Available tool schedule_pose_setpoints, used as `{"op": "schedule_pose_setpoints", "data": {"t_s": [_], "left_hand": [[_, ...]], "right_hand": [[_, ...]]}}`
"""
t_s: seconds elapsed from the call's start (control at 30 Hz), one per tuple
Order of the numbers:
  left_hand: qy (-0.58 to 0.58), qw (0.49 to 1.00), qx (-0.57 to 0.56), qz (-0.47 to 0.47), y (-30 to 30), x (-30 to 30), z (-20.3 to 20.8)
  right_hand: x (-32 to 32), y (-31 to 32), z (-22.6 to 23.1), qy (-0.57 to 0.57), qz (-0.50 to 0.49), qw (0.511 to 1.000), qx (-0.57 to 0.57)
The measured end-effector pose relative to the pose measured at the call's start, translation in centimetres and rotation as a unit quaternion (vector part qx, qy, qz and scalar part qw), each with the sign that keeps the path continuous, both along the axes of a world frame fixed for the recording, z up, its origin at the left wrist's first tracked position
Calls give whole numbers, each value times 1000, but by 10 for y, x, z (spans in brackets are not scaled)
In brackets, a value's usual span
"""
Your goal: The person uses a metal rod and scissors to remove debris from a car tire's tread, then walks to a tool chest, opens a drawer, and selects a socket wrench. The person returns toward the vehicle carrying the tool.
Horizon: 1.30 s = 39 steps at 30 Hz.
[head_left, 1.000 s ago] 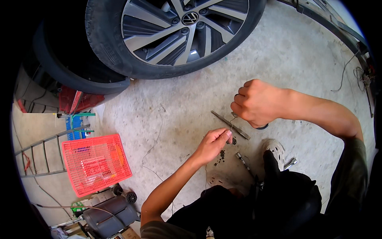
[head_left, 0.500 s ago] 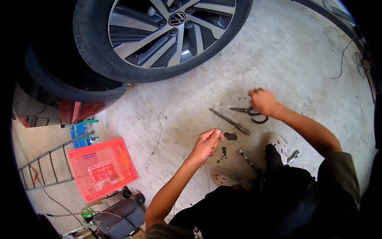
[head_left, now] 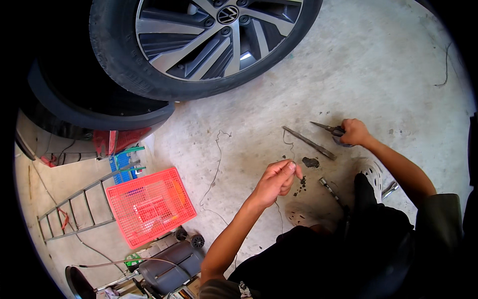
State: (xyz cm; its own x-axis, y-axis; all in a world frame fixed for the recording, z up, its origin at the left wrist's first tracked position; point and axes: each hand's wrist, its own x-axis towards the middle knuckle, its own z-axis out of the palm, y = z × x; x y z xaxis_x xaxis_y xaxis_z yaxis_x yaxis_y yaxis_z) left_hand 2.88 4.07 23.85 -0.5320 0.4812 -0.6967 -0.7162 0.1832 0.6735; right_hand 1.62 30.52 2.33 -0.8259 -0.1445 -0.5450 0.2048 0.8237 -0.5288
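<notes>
My left hand (head_left: 279,182) is closed in a pinch on a thin wire (head_left: 280,215) that trails down from it toward my lap. More of this or a like wire (head_left: 217,164) lies in a loose curve on the floor to the left. To the right, my right hand (head_left: 354,132) is closed around the handles of black scissors (head_left: 326,127), whose blades point left. Between the two hands lies a long metal bar (head_left: 309,143), with a bit of wire near its far end. Dark crumbs and a dark patch (head_left: 310,162) mark the floor beside it.
A car wheel (head_left: 226,45) stands at the top. On the left are a red plastic basket (head_left: 152,207), a ladder (head_left: 74,209) and a grey tank (head_left: 172,266) with small wheels. Socket tools (head_left: 329,187) lie by my shoes (head_left: 371,177).
My right hand has come down onto the scissors and closed around their handles. My left hand keeps its pinch. The whole view has shifted somewhat.
</notes>
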Motion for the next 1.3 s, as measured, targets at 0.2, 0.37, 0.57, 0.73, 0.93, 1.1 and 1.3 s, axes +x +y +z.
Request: {"op": "schedule_pose_setpoints", "data": {"t_s": [0.2, 0.37, 0.57, 0.73, 0.93, 1.1, 1.3], "left_hand": [[-20, 998, 54, -38, 4, -1, 9], [-34, 996, 76, -32, 9, -2, 10], [-31, 992, 85, -88, 15, 1, 9], [-48, 992, 78, -92, 15, 7, 9], [-74, 992, 84, -66, 11, 8, 10], [-72, 992, 76, -69, 17, 8, 11], [-94, 989, 106, -53, 11, 7, 7]], "right_hand": [[13, 9, 80, -83, -134, 812, -562], [8, 18, 143, 78, -2, 868, -490], [-2, 25, 168, 144, 31, 886, -439], [-5, 29, 176, 146, 49, 905, -397], [-8, 31, 185, 221, 36, 920, -323], [-9, 30, 186, 197, 0, 923, -331], [-12, 31, 189, 252, 14, 905, -342]]}}
